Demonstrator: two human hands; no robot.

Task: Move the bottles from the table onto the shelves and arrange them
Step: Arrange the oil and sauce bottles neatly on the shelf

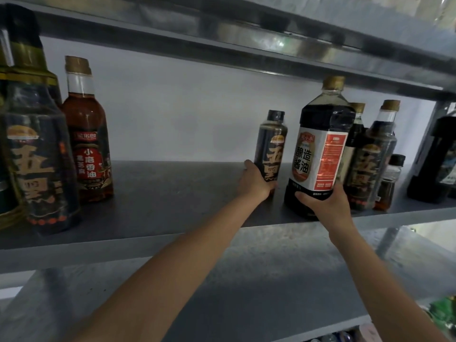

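As L hand grips sm. bottle | base part-hidden | R hand grips jug

Shelf levels: three – upper shelf, middle shelf, lower shelf.
Hands: two – left hand, right hand.
Bottles on middle shelf: nine.
Black with gold characters: three – big black bottle, small black bottle, tall black bottle.
One each: amber oil bottle, white-label soy bottle, black-capped small bottle, half-hidden gold-capped bottle, dark jug, cut-off bottle at left edge.
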